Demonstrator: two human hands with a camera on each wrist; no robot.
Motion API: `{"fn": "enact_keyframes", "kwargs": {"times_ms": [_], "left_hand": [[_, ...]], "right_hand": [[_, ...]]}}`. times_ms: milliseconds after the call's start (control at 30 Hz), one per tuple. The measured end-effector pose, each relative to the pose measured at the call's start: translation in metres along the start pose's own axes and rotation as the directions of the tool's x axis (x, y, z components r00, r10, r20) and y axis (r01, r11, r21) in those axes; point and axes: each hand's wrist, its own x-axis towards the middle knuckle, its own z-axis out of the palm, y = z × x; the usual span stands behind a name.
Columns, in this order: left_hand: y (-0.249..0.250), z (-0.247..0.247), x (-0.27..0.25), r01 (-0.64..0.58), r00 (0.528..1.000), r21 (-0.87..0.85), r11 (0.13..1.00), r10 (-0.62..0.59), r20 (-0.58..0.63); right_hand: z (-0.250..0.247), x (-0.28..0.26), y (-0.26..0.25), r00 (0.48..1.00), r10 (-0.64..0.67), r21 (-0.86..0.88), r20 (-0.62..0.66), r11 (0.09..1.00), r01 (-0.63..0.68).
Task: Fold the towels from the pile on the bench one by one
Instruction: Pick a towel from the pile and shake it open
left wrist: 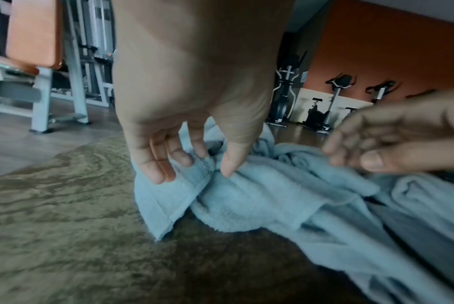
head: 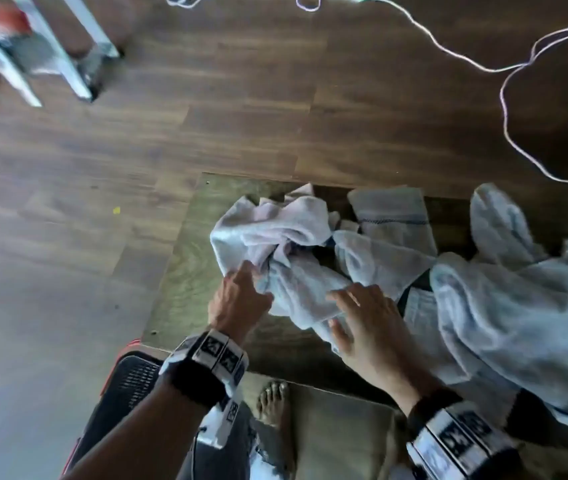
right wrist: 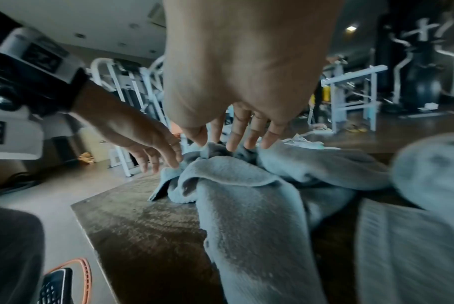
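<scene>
A crumpled pale blue towel [head: 275, 230] [left wrist: 259, 195] [right wrist: 233, 185] lies at the left end of the wooden bench [head: 185, 271]. My left hand [head: 247, 278] [left wrist: 194, 166] reaches down onto its near-left edge, fingers nearly straight, thumb and fingertips touching the hem. My right hand [head: 341, 306] [right wrist: 233, 142] hovers over the same towel with fingers spread, the tips touching the cloth. More loose towels [head: 500, 306] are heaped to the right. A flat towel with a dark stripe [head: 393, 216] lies behind them.
The bench's left edge drops to wood floor. A gym machine frame [head: 60, 46] stands far left. A white cable [head: 504, 98] snakes over the floor beyond the bench. A black and orange object [head: 130, 382] and my bare foot [head: 273, 400] are below the near edge.
</scene>
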Motion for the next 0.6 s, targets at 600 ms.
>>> {"fn": "enact_keyframes", "kwargs": {"times_ms": [600], "left_hand": [[0.032, -0.043, -0.102, -0.376, 0.914, -0.026, 0.926, 0.366, -0.178]], "right_hand": [[0.033, -0.071, -0.018, 0.987, 0.162, -0.32, 0.016, 0.936, -0.148]]}}
